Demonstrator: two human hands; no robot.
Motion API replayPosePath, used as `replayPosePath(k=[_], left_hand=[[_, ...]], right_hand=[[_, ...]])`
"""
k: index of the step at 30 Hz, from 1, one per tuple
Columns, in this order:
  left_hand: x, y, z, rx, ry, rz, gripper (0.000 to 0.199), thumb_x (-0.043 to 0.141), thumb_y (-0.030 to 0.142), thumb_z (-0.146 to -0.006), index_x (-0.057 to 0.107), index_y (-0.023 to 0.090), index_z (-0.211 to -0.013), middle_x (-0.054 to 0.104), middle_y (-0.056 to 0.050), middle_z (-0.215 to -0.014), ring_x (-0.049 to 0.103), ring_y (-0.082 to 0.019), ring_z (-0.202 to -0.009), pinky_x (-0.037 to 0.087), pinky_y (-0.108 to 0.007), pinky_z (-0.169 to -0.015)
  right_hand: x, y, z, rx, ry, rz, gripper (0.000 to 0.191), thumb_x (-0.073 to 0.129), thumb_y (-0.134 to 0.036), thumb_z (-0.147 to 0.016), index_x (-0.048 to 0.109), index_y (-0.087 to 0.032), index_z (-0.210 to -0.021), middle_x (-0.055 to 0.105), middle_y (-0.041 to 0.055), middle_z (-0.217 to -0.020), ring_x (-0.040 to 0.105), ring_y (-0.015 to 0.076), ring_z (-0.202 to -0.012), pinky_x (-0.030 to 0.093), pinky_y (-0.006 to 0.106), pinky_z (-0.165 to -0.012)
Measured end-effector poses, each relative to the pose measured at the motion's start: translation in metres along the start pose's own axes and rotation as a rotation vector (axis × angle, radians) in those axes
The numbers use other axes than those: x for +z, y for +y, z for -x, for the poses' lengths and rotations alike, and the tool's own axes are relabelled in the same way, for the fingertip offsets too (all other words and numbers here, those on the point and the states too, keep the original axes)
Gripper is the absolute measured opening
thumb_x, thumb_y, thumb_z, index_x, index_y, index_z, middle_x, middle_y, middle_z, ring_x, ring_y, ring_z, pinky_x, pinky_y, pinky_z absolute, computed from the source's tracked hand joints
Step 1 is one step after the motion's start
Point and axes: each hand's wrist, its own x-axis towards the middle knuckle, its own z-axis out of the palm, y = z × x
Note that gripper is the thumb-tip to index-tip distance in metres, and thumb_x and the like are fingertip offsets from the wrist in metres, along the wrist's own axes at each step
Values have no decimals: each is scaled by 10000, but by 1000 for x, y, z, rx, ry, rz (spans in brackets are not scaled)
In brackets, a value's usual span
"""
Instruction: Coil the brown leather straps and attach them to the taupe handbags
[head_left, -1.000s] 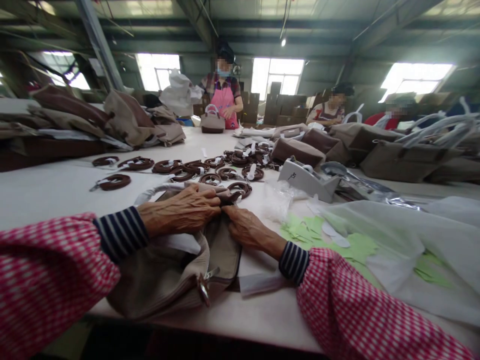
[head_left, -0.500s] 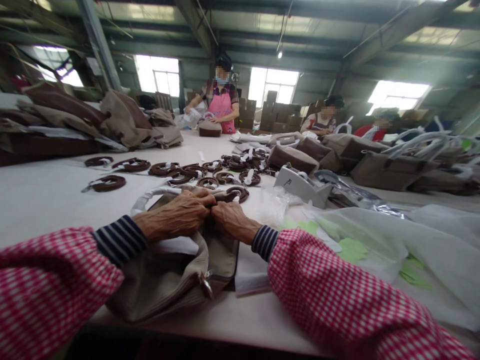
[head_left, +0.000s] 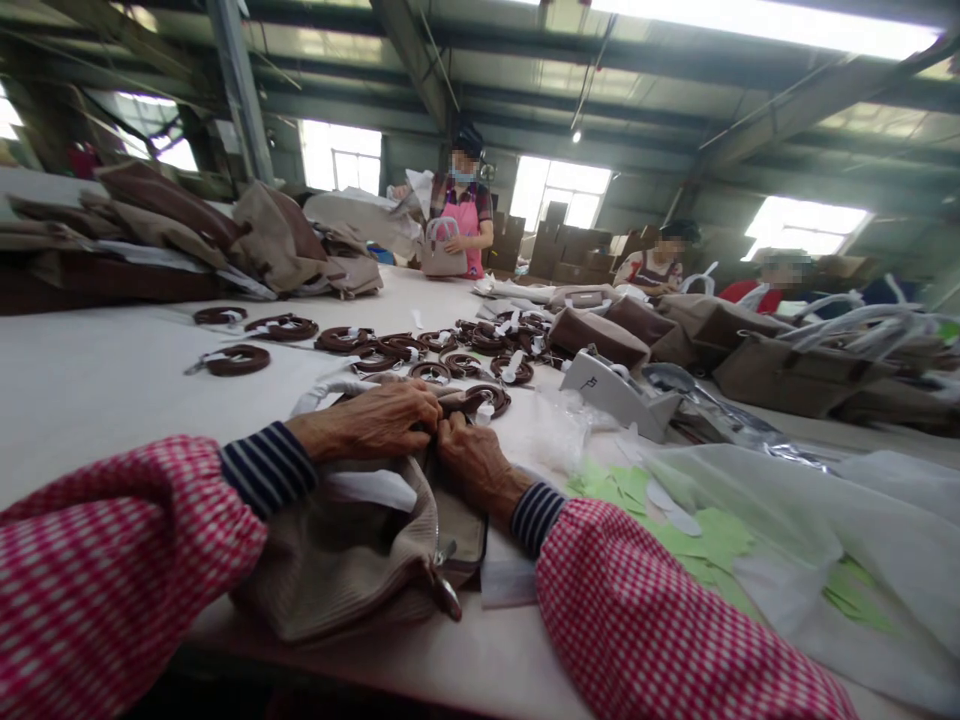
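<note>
A taupe ribbed handbag (head_left: 337, 575) lies at the table's front edge with its top unzipped and gaping. My left hand (head_left: 379, 415) is closed on the bag's far rim, its fingers bent over the edge. Close beside it, my right hand (head_left: 476, 460) pinches the same rim from the right; the fingertips of both are partly hidden. A metal zip pull (head_left: 444, 590) hangs at the near end of the opening. White paper (head_left: 371, 488) shows inside the bag. The wrapped white handle (head_left: 322, 392) arches behind my left hand.
Coiled brown straps (head_left: 409, 350) are spread beyond the bag. A tape dispenser (head_left: 619, 390) stands to the right, near green paper pieces (head_left: 712, 540) and clear plastic (head_left: 825, 510). Handbags pile up left (head_left: 285, 240) and right (head_left: 787, 365). A co-worker (head_left: 461, 215) holds a bag across the table.
My right hand has shifted slightly down along the rim, its fingers now a little apart from my left. The view has turned slightly left. The co-worker's bag now stands upright.
</note>
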Motion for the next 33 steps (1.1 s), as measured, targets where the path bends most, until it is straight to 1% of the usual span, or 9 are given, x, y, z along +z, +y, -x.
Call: replayPosePath(k=[6,11,13,17,20,24,27,30,33], left_hand=[[4,1,-3,-36,-58,42,145,579,77,-894,669,170,-830,701,-68,-962,614,-246,-1010,438,-375,-1056],[3,2,-4,-97,-88,46,97,595,100,-876,669,159,-857,681,-76,-966,603,-270,-1037,453,-388,-996],[3,1,-3,-100,-75,79,152,588,96,-882,708,152,-957,683,-84,-1019,589,-279,-1090,435,-398,-1026],[9,-6,4,-3,-83,162,275,581,71,-914,759,199,-1081,690,-49,-1127,559,-237,-1122,380,-357,-1073],[19,-12,8,59,-99,150,284,618,69,-917,779,255,-1057,678,-26,-1187,535,-228,-1106,376,-332,-986],[24,-14,7,90,-126,126,335,619,29,-907,773,288,-1053,708,4,-1204,528,-237,-1112,352,-344,-916],[20,-10,6,59,-116,173,362,590,-16,-870,763,274,-999,739,16,-1109,553,-228,-1091,358,-335,-910],[17,-5,11,39,-118,160,372,566,-37,-834,752,265,-945,731,20,-1008,565,-214,-1066,360,-326,-899],[22,-2,15,95,-73,53,353,565,-43,-803,729,255,-898,719,33,-944,567,-195,-977,373,-317,-861]], right_hand=[[-2,2,-4,52,-17,-87,348,335,-51,-1026,646,-58,-1181,672,238,-1125,726,309,-896,579,388,-710],[-13,13,5,69,9,-211,199,496,-81,-977,674,-109,-1063,728,152,-1066,711,253,-986,551,328,-845],[-12,16,17,46,-5,-440,135,541,-92,-941,666,-141,-958,725,76,-922,698,192,-860,540,267,-769],[-1,13,40,82,-101,-1254,63,609,-170,-879,607,-168,-817,574,-36,-625,548,108,-504,423,196,-488],[3,6,46,204,-44,-1475,79,643,-196,-834,585,-168,-788,572,-43,-604,537,93,-459,394,175,-442],[-2,1,47,207,-4,-1479,58,639,-192,-839,602,-171,-800,549,-58,-550,511,92,-440,390,172,-438],[-3,5,48,139,35,-1410,42,637,-162,-860,633,-169,-819,576,-43,-620,540,100,-503,409,188,-481],[1,10,47,21,143,-1257,95,658,-79,-844,654,-168,-812,617,-27,-723,580,111,-643,460,209,-617],[4,8,44,-57,219,-1116,152,708,-28,-809,662,-171,-785,653,-21,-815,610,132,-798,491,238,-782]])
